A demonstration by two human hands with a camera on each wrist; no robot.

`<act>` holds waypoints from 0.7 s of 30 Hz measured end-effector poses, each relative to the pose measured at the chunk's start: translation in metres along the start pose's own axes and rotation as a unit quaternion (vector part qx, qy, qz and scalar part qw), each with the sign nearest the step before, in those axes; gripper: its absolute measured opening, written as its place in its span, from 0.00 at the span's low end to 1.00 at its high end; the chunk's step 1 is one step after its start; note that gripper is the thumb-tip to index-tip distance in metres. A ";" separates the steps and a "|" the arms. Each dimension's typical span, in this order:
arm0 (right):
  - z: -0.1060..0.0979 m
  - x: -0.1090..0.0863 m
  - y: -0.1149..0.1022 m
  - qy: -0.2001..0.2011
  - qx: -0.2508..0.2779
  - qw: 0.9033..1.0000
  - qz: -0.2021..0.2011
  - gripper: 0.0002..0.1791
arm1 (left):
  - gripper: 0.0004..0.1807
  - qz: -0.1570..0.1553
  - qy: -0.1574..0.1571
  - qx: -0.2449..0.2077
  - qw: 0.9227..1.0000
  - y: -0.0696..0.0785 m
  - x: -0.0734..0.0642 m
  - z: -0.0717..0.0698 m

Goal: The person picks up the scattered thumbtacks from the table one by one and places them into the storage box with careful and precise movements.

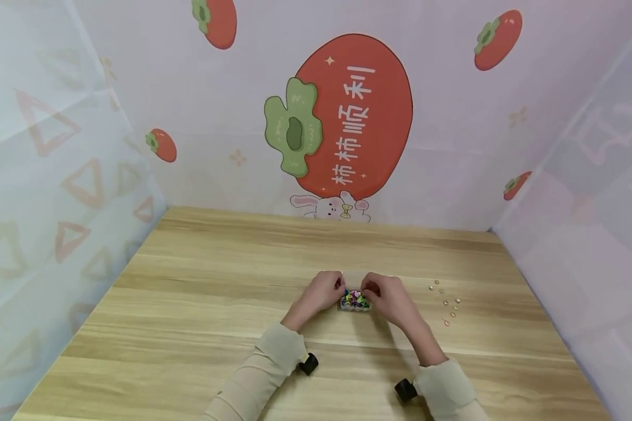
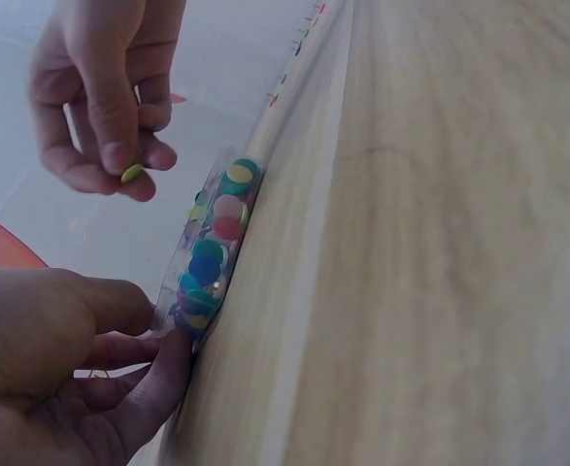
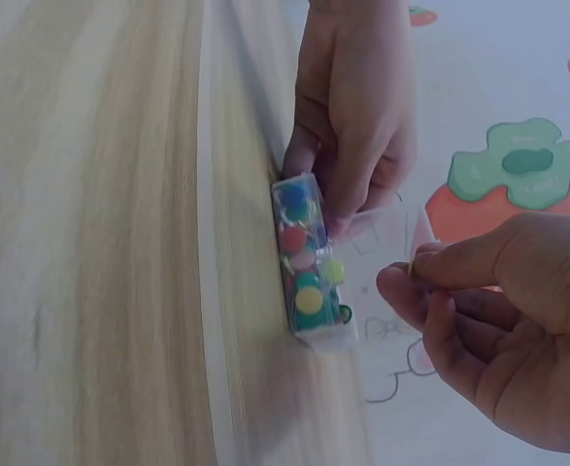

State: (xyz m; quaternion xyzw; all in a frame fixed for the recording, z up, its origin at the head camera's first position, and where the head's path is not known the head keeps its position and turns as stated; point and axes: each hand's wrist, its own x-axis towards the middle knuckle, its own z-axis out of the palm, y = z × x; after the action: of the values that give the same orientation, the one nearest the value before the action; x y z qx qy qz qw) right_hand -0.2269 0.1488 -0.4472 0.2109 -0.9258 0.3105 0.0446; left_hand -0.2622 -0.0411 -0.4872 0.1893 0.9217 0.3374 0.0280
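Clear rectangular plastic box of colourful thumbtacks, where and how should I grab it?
I'd pinch the clear rectangular plastic box by its left end, coming from the left, as the left hand does. It lies flat and narrow, so thumb and fingers can likely span it without disturbing the multicoloured flat-headed thumbtacks inside.

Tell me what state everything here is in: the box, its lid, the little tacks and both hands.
Clear box: open, on the table.
Lid: raised.
Tacks in the box: mixed colours, heaped loosely.
Yellow-green tack: pinched in the fingers, off the table.
Loose tacks: scattered on the table.
Left hand: holding the box's end.
Right hand: pinching the yellow-green tack.
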 end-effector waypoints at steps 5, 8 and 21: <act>0.008 0.005 -0.003 0.019 0.000 1.000 -0.023 0.04 | 0.06 0.001 -0.001 -0.003 1.000 -0.001 0.001 0.000; 0.010 0.008 -0.006 0.013 0.004 1.000 -0.015 0.04 | 0.05 0.002 -0.002 -0.003 1.000 -0.002 0.003 0.000; 0.010 0.011 -0.007 -0.010 -0.012 1.000 0.011 0.02 | 0.05 -0.004 -0.009 -0.002 1.000 -0.001 0.003 -0.001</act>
State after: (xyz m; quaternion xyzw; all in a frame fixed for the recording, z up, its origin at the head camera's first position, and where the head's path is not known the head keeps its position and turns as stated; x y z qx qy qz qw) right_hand -0.2330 0.1338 -0.4493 0.2032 -0.9322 0.2974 0.0346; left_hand -0.2659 -0.0412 -0.4874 0.1891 0.9215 0.3371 0.0382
